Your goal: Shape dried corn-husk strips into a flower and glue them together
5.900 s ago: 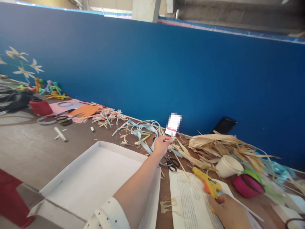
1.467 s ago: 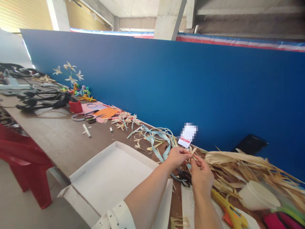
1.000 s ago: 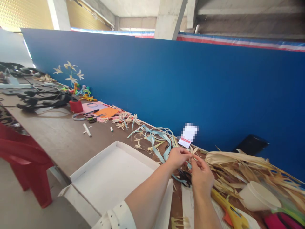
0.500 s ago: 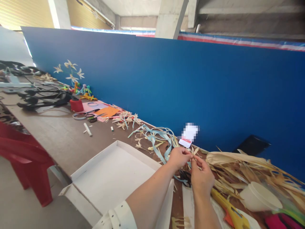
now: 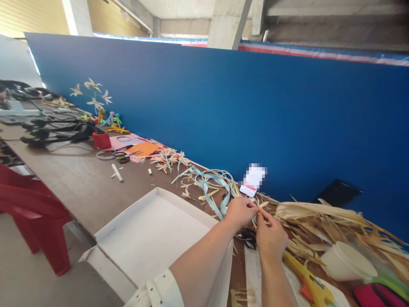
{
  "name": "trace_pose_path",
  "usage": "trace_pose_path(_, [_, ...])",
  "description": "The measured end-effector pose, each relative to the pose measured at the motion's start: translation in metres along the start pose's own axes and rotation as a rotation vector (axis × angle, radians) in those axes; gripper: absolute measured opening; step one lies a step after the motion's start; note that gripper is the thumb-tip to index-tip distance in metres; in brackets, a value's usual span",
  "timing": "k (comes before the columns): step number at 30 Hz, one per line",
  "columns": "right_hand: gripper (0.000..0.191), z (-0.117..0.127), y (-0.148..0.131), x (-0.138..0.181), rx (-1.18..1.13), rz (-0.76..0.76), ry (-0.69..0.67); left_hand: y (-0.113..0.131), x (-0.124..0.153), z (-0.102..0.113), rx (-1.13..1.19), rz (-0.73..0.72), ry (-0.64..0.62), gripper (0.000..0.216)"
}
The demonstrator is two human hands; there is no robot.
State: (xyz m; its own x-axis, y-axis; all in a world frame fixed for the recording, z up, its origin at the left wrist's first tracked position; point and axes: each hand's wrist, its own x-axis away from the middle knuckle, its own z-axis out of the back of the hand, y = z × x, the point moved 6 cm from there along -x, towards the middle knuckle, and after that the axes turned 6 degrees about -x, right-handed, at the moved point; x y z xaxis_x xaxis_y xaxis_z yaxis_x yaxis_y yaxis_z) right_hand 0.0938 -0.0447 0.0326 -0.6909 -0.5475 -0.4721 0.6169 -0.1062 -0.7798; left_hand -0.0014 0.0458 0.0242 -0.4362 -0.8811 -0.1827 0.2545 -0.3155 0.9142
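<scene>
My left hand (image 5: 239,211) and my right hand (image 5: 271,238) meet above the table, both pinched on a small dried husk flower (image 5: 260,205) with pale pointed petals. Black scissors (image 5: 246,237) lie just under the hands. A yellow glue gun (image 5: 308,283) rests on a printed sheet (image 5: 252,273) by my right wrist. A heap of dried corn husks (image 5: 322,221) lies to the right of my hands.
A shallow white cardboard tray (image 5: 150,238) sits at my left forearm. Light blue and straw strips (image 5: 207,185) are scattered behind it. A white cup (image 5: 347,262), a red spool (image 5: 101,140), a red chair (image 5: 35,213) and a blue partition (image 5: 223,111) are around.
Earlier my right hand held the glue gun and my left hand alone held the piece. The gun now lies on the sheet and both hands pinch the husk flower, almost still.
</scene>
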Motion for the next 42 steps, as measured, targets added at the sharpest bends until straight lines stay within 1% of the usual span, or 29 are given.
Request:
trace_pose_path(3, [0.037, 0.000, -0.005, 0.001, 0.032, 0.058, -0.005, 0.000, 0.000, 0.000, -0.017, 0.008, 0.007, 0.020])
trace_pose_path(6, [0.035, 0.000, -0.006, 0.003, 0.096, 0.070, -0.003, -0.001, 0.000, 0.000, -0.040, 0.030, 0.001, 0.020])
trace_pose_path(10, [0.033, 0.000, -0.004, 0.002, 0.150, 0.034, -0.032, -0.003, -0.001, 0.002, -0.063, 0.061, -0.004, 0.020])
trace_pose_path(14, [0.034, -0.003, 0.002, 0.000, 0.128, -0.036, -0.099, -0.007, -0.003, 0.001, -0.056, 0.087, -0.026, 0.018])
trace_pose_path(20, [0.033, -0.002, 0.006, -0.001, 0.117, -0.077, -0.071, -0.007, -0.002, 0.000, -0.042, 0.101, -0.059, 0.018])
trace_pose_path(28, [0.035, 0.004, 0.009, -0.004, 0.038, -0.130, -0.018, 0.001, 0.001, 0.002, -0.023, 0.065, -0.068, 0.021])
trace_pose_path(32, [0.034, 0.006, 0.015, -0.007, -0.035, -0.173, -0.010, 0.006, 0.004, -0.001, -0.009, 0.026, -0.116, 0.023])
trace_pose_path(34, [0.035, 0.006, 0.020, -0.008, -0.087, -0.195, -0.002, 0.008, 0.004, 0.002, -0.001, 0.023, -0.094, 0.021])
trace_pose_path(38, [0.041, 0.003, 0.029, -0.008, -0.195, -0.233, 0.009, 0.009, 0.004, 0.010, 0.075, 0.065, 0.003, 0.017])
trace_pose_path(42, [0.045, 0.000, 0.031, -0.007, -0.262, -0.244, -0.007, 0.006, 0.003, 0.006, 0.173, 0.099, -0.025, 0.019])
